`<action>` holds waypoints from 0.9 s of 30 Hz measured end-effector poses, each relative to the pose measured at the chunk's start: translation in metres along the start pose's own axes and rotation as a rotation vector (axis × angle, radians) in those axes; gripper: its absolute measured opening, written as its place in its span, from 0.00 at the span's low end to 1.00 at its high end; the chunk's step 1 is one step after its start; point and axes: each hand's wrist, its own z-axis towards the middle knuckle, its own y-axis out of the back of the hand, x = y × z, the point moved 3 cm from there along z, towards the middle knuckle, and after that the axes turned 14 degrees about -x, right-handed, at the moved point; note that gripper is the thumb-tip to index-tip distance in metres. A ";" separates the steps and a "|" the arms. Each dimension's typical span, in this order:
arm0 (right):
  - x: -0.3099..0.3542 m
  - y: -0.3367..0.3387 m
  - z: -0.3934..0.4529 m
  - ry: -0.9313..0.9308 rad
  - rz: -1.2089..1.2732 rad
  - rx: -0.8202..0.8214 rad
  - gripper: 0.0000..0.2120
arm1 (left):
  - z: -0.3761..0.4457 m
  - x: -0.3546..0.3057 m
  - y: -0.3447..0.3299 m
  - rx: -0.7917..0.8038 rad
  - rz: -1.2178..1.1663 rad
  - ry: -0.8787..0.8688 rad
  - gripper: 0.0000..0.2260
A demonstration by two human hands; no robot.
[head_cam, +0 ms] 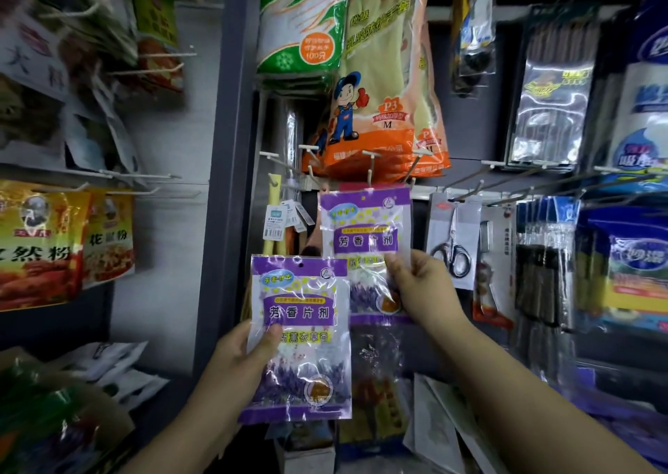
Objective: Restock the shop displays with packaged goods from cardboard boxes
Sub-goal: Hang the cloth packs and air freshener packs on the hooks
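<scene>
Hanging lavender sachet packet [365, 231] on display hook [370, 170], right hand [415, 285] pinching lower edge; left hand [238, 361] grips second sachet packet [300, 336] at left side, below; likely light, floppy, slick film, so pinch near top hole

this is a small shop, a general goods store by the look of it. metal display hooks [372, 155] stick out from grey panels, and packaged stock hangs from them in rows: rubber glove packs [383, 86] in orange wrappers, a green pack of disposable gloves [302, 21], carded scissors [452, 242], blue cleaning cloth packs [636, 256], seasoning sachets [39, 242] on the left. little barcode price tags [276, 220] dangle from one item. purple lavender freshener sachets [365, 235] hang in the middle, several of each product one behind another.
</scene>
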 end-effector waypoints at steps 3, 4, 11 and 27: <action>0.013 -0.004 0.011 0.020 -0.013 -0.030 0.13 | 0.000 -0.004 0.004 -0.004 -0.001 -0.006 0.06; 0.016 -0.006 0.014 0.015 -0.024 -0.046 0.12 | -0.001 -0.005 0.006 -0.004 -0.002 -0.008 0.06; 0.024 -0.013 0.029 -0.049 -0.010 -0.099 0.11 | -0.003 -0.012 0.013 0.007 0.015 -0.021 0.06; 0.028 -0.017 0.036 -0.127 -0.085 -0.117 0.13 | -0.006 -0.015 0.017 0.018 0.008 0.014 0.08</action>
